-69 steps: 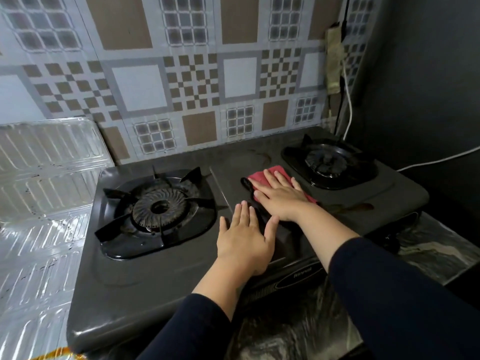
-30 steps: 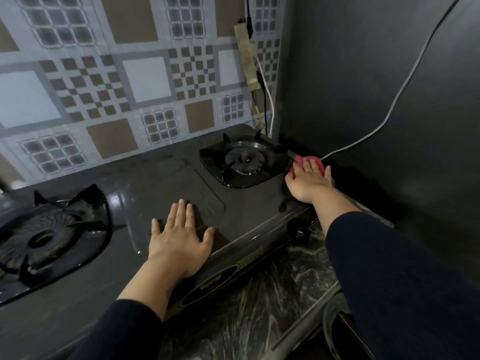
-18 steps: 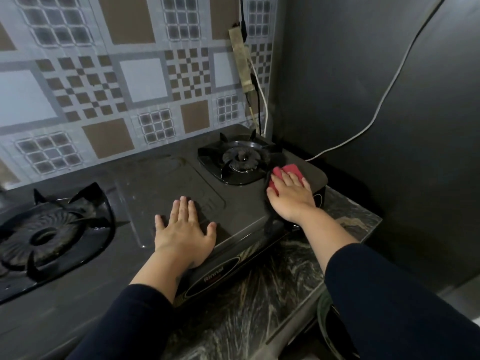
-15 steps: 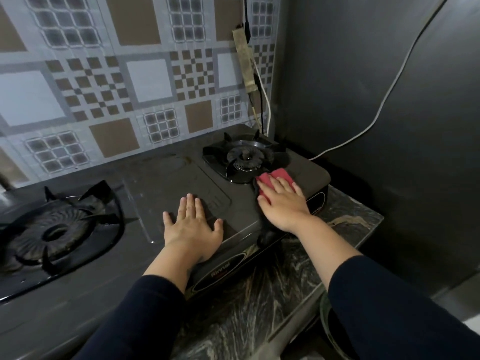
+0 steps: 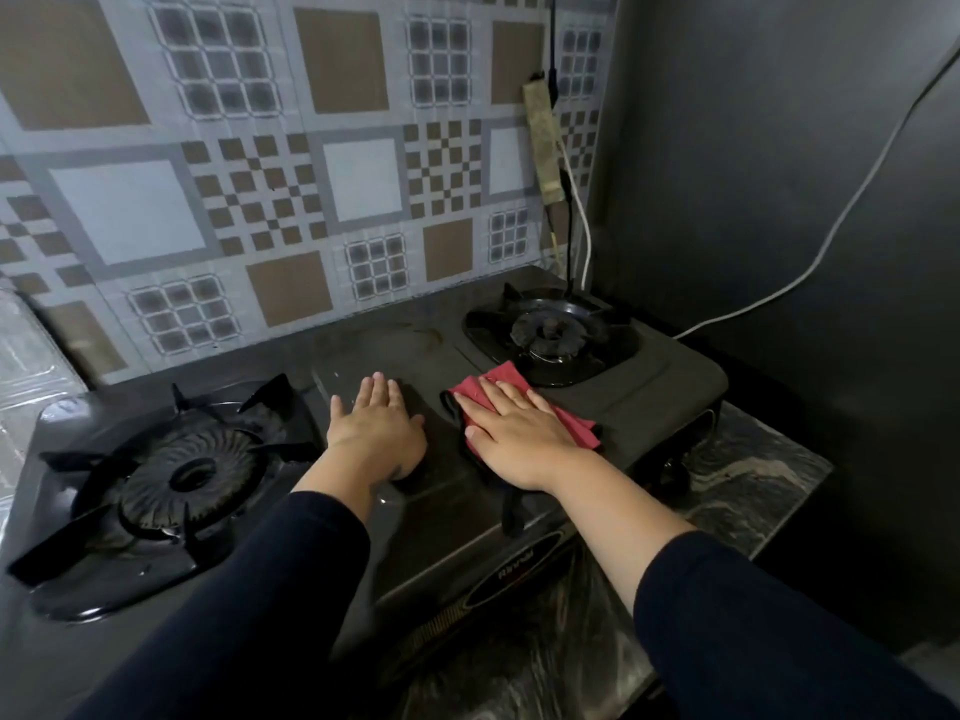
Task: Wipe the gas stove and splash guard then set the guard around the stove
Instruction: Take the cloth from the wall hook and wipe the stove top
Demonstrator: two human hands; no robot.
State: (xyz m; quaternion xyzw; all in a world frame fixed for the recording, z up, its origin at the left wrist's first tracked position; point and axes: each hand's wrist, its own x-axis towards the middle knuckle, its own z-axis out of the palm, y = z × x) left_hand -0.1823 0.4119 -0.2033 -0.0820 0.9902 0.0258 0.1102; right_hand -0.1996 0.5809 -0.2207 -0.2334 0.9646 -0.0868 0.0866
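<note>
A black two-burner gas stove (image 5: 670, 379) fills the counter, with one burner at the left (image 5: 187, 472) and one at the back right (image 5: 550, 332). My right hand (image 5: 519, 433) lies flat on a red cloth (image 5: 574, 420), pressing it onto the stove top just in front of the right burner. Beside it, my left hand (image 5: 376, 426) rests palm down on the stove's middle panel, fingers together, holding nothing. The foil splash guard (image 5: 26, 366) shows only as a shiny strip at the left edge.
Patterned tile wall (image 5: 260, 200) stands right behind the stove. A dark wall (image 5: 779, 174) closes the right side, with a white cable (image 5: 769, 298) running across it and cords hanging in the corner. Marbled counter (image 5: 753, 475) shows at the stove's front right.
My right hand has slid the red cloth from the stove's far right edge leftward to just in front of the right burner. My left hand stayed flat on the middle panel.
</note>
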